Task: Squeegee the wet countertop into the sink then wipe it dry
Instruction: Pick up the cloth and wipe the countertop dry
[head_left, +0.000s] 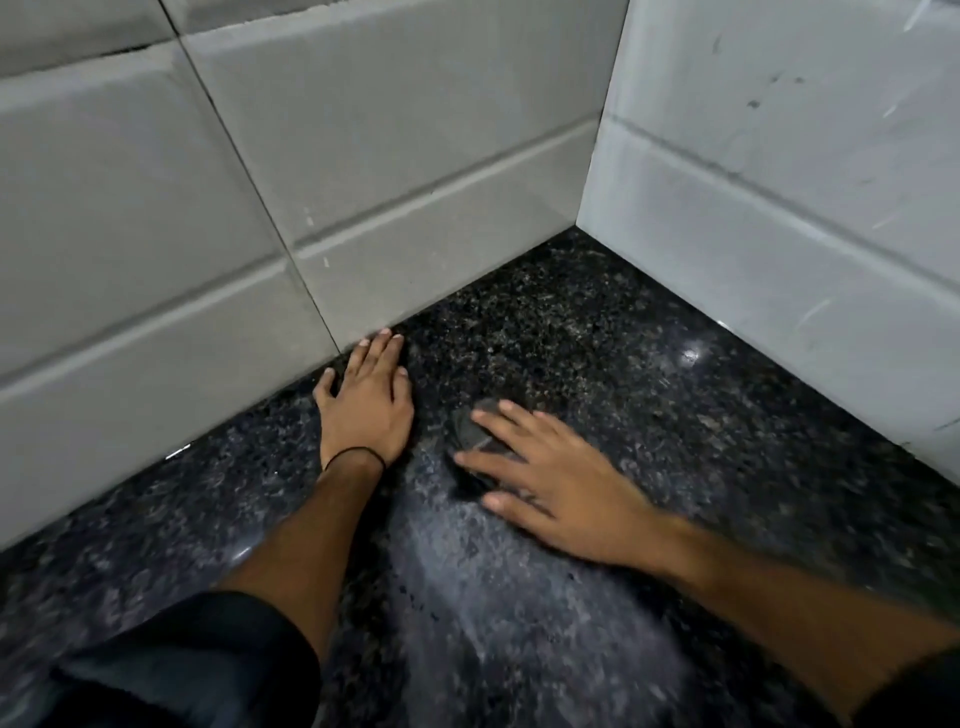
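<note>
Right grip (550, 483) first: we've got it wide open, fingers straight and fanned out, palm down, pressing flat on a small dark grey cloth (470, 434) rather than curling round it. Left grip (366, 410) is open too, lying flat on the worktop (649, 374) with nothing in it, fingertips right up against the foot of the back wall tiles (156, 208). It's got a thin black band (353, 453) round the wrist.

The cloth sits on the worktop just beside the left grip, towards the corner where the back tiles meet the side wall (779, 156). It looks dull, rumpled and nearly the same colour as the black speckled stone, so it barely stands out. What we can see of it runs roughly front to back, peeking out past the fingertips, and we can't pick out any end that points anywhere.

Most of it is hidden under the fingers and palm, so its full shape is anyone's guess. That hand is smeared with blur too. A paler hazy streak (467, 571) runs down the stone from the cloth towards us; whether that's water or just blur, we can't tell. Dark sleeve (208, 660) is cut off at the bottom edge.
</note>
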